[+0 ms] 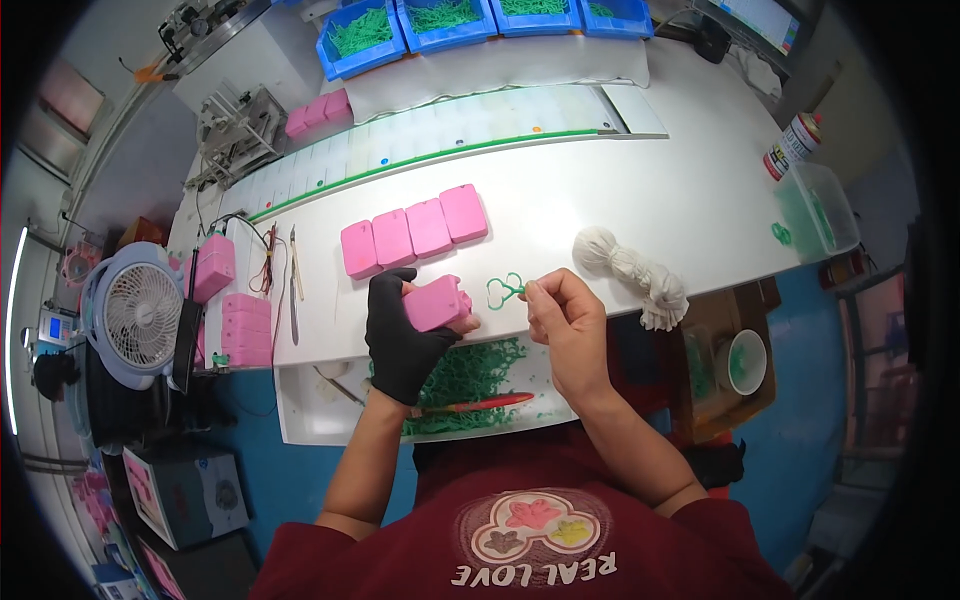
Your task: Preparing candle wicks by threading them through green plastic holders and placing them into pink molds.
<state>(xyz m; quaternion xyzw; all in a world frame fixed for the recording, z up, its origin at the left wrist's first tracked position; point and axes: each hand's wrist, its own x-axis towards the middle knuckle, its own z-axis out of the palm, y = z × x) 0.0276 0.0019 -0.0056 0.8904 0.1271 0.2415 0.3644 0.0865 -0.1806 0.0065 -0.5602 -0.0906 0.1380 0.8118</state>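
Observation:
My left hand (396, 330), in a black glove with bare fingertips, is closed around a pink block (438, 303) that has notches at its right end. Between the thumb and fingers of my bare right hand (568, 325) is a thin green looped piece (507, 291), held just right of the block and apart from it. Several similar pink blocks (412, 235) lie side by side in a slanted row beyond my left hand. Under my hands, an open white drawer (300, 405) holds green scraps (470, 375) and a red-handled tool (490, 403).
A bundle of whitish cloth (630, 275) lies right of my right hand. Tweezers (295, 290) and stacked pink blocks (246, 330) are at the left, near a fan (133, 315). Blue bins (445, 18) of green pieces line the back; a spray can (793, 145) and clear tub (818, 210) stand far right.

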